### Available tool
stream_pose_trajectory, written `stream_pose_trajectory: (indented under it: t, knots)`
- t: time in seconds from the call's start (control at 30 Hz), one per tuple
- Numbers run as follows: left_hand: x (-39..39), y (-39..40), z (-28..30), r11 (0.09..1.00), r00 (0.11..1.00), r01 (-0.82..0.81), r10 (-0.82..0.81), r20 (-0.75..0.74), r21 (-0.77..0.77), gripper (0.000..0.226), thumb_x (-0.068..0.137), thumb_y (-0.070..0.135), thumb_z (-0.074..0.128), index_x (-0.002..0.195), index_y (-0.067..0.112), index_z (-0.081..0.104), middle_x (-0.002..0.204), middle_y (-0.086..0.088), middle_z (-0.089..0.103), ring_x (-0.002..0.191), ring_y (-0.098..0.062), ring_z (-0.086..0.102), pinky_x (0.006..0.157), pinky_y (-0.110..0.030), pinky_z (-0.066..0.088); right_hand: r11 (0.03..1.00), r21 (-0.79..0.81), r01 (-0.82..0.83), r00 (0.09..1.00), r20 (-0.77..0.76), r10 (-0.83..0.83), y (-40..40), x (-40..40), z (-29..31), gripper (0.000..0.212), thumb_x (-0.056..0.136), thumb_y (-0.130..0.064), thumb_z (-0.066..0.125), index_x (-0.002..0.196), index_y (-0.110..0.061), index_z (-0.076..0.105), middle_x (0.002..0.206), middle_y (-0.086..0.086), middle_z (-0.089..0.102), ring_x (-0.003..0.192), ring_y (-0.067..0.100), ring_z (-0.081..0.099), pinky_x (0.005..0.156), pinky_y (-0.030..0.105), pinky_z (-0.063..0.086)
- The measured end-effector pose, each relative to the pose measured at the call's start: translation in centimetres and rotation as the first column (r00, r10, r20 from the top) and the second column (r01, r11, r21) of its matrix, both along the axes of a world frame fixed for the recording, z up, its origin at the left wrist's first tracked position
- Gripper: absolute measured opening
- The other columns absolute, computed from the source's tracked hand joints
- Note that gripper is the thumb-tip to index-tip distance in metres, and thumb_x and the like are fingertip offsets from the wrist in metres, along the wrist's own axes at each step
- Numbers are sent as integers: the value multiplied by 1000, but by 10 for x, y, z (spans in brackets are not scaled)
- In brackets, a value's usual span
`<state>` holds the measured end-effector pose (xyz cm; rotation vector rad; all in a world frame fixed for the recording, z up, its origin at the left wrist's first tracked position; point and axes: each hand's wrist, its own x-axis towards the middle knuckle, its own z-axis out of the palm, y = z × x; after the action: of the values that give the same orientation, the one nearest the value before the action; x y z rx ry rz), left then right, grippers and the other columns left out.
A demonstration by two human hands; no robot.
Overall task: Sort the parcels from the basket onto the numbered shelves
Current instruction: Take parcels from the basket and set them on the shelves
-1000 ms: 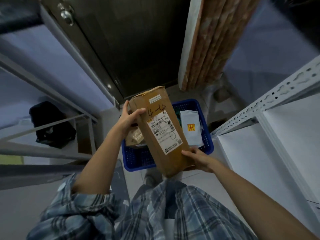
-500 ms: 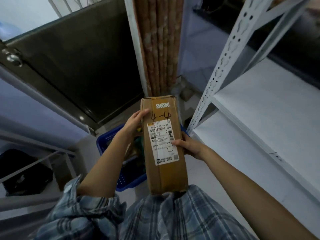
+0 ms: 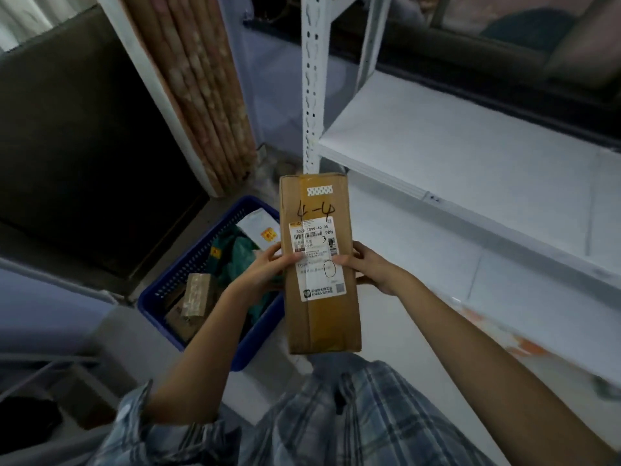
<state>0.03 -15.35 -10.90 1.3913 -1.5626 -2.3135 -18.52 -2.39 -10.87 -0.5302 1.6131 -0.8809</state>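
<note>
Your left hand [image 3: 265,269] has its thumb laid across the front of the long cardboard box [image 3: 319,264], the thumb tip resting on the left edge of the white shipping label [image 3: 317,258], while the other fingers curl round the box's left side and out of sight behind it. Your right hand [image 3: 368,269] mirrors that at three o'clock of the box: the thumb presses on the label's right edge, and the rest of the fingers wrap round the right side, so how they lie at the back cannot be told. Between the two thumbs the box is clamped at about its middle, held lengthwise with one short end towards twelve o'clock and the other towards your plaid shirt [image 3: 336,418] at six. Above the label "4-4" is written in dark marker, and a strip of brown tape runs down the middle of the face. At nine o'clock of the box, lower down on the floor, stands the blue basket [image 3: 161,294], with a white mailer bag [image 3: 260,227] bearing an orange sticker, a green bag [image 3: 235,253] and a small brown box [image 3: 196,294] inside. From twelve to three o'clock stands the white shelving: a perforated upright post [image 3: 311,79] and a bare white shelf board [image 3: 470,149]. At eleven o'clock hangs a patterned curtain [image 3: 198,82] beside a dark door [image 3: 77,139].
</note>
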Motion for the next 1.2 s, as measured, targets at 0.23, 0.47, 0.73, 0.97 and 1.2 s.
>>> stream_pose_trajectory:
  t: [0.23,0.47,0.73,0.97,1.2]
  knots:
    - [-42,68,3,977,978,208,-210,-21,-50,72,73,35,76,136,26,42,120,-1,63,109,-23,61,86,-43,53,973,-42,228,972,-44,-230,115,3,15,64,83,-36,68,139,-26,37,127,-1,59,107,15,60,83,32,54]
    - [-108,136,23,896,896,437,-441,-53,-79,97,53,42,82,139,27,40,125,-2,62,115,-25,57,97,-51,46,880,-87,466,883,-4,-469,212,-25,23,61,83,-31,70,136,-23,41,116,-1,65,102,13,64,77,28,55]
    - [-207,251,28,805,809,580,-587,-25,-121,72,78,36,72,140,27,36,118,-1,66,106,-22,62,84,-40,53,804,-98,586,804,-48,-592,341,-86,35,65,81,-36,71,136,-21,40,117,1,65,103,17,64,84,32,54]
    - [-293,373,32,751,751,650,-658,-58,-115,71,80,34,70,141,26,35,119,-2,65,110,-22,60,86,-43,52,737,-117,665,734,-81,-675,466,-147,48,68,81,-35,71,137,-18,39,117,3,65,102,18,65,84,31,54]
    - [-350,444,39,708,704,695,-705,-85,-127,74,79,35,72,142,25,35,118,-2,66,111,-23,61,94,-49,49,686,-139,715,682,-79,-727,541,-195,55,71,80,-33,72,139,-18,36,111,0,66,94,14,67,72,25,55]
